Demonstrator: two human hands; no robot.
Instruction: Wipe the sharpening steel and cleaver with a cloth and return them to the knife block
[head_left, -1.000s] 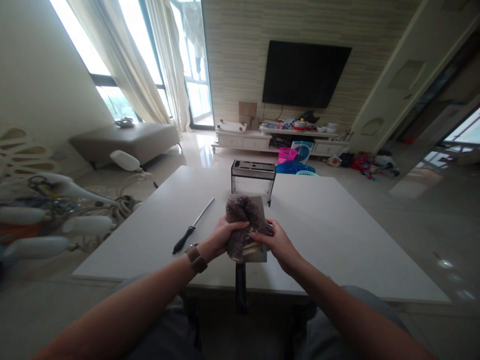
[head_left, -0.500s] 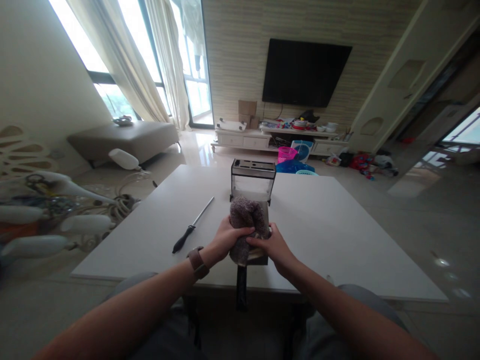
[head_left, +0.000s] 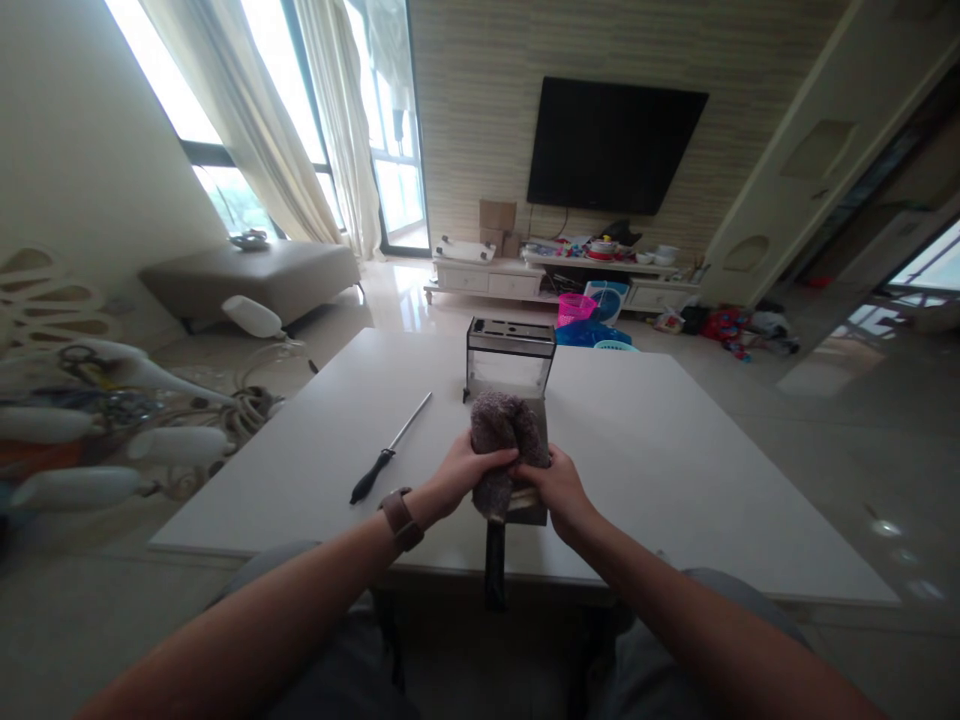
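My left hand (head_left: pixel 457 480), a brown watch band on its wrist, is closed on a bunched grey-brown fuzzy cloth (head_left: pixel 495 430). Opposite it, my right hand (head_left: pixel 559 490) grips the cloth's other side, and the two thumbs nearly meet on top. A black handle (head_left: pixel 495 565) sticks out from under the cloth toward me, past the table's front edge; whatever it joins is mostly covered. Just beyond the cloth stands a metal-framed holder (head_left: pixel 511 332) with slots on top and a clear front. A sharpening steel (head_left: pixel 373 475) with a black handle lies to the left.
All this is on a white table (head_left: pixel 660 480). Lamp arms with white shades and cables (head_left: pixel 180 440) crowd the left side. Past the far edge are a pink basket (head_left: pixel 575 308), blue plastic items (head_left: pixel 589 334) and a low white cabinet (head_left: pixel 487 283).
The view has shifted slightly, moving everything a little to the right in the picture. My right fingers have slid a little on the cloth; both hands still hold it.
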